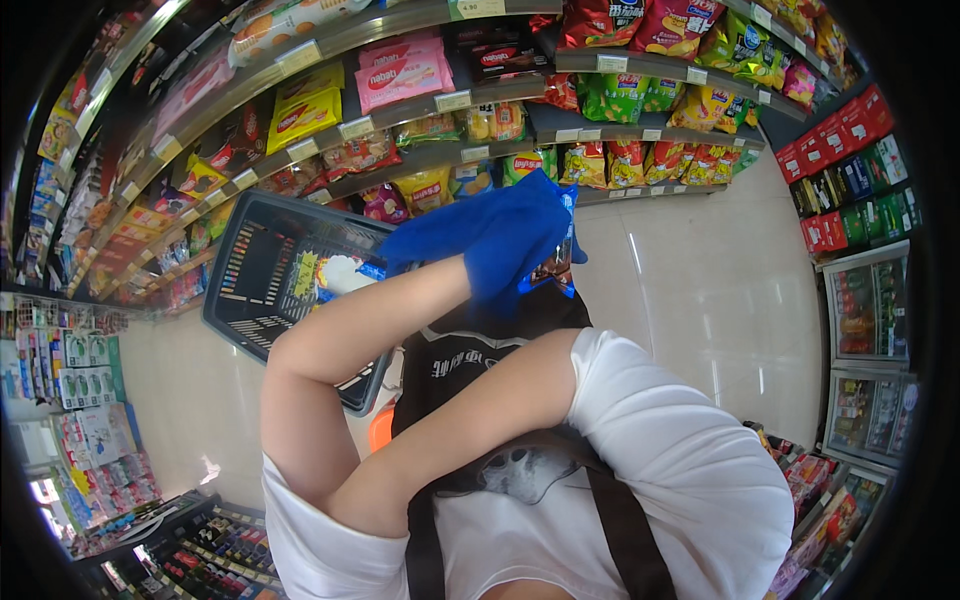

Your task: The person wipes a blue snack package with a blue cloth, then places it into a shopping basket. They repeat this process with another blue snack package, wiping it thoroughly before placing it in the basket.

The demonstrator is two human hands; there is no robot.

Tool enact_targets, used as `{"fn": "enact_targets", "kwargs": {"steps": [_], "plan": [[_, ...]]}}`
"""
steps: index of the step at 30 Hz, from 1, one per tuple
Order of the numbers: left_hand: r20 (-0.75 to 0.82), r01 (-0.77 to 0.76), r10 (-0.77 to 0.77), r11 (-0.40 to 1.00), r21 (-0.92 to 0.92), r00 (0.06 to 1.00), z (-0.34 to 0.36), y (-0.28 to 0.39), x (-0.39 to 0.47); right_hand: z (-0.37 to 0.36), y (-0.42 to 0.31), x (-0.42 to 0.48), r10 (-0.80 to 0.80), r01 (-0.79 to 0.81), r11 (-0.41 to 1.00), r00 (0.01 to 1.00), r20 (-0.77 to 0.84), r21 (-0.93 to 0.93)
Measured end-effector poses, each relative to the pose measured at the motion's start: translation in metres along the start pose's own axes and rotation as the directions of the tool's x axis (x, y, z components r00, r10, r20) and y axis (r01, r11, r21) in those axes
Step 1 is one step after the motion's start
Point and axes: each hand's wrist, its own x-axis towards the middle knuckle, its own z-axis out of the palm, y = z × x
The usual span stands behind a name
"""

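Both hands wear blue gloves and overlap in front of the chest. My left hand (521, 229), at the end of the bent forearm, is closed on a blue snack packet (564, 259) with a brown picture, held upright beyond the dark apron. My right hand (431, 225) seems to be the blue glove behind it; the overlap hides its fingers, so its hold cannot be told. To the left, a dark plastic shopping basket (225, 300) stands tilted in view, with a white and blue packet (349, 274) and a yellow tag (305, 274) in it.
Snack shelves (405, 105) with packaged biscuits and crisps curve across the front and left. Stacked red and green cartons (832, 142) and glass-door coolers (862, 300) line the right. Pale tiled floor (675, 277) lies between. An orange object (381, 430) shows beside the apron.
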Motion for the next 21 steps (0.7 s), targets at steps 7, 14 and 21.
{"fn": "enact_targets", "kwargs": {"steps": [7, 14, 21], "plan": [[0.063, -0.041, 0.047, 0.995, -0.087, 0.997, -0.009, 0.001, 0.006, 0.036, -0.024, -0.008, -0.003, -0.032, 0.949, 0.994, 0.112, 0.313], [-0.019, -0.126, 0.125, 0.968, -0.215, 0.992, -0.018, -0.012, 0.036, -0.009, -0.007, 0.032, 0.092, -0.071, 0.973, 0.992, -0.088, 0.218], [-0.129, -0.174, 0.149, 0.961, -0.215, 0.98, -0.017, -0.021, 0.065, 0.012, 0.005, 0.05, 0.171, -0.189, 0.763, 0.981, 0.088, 0.618]]}}
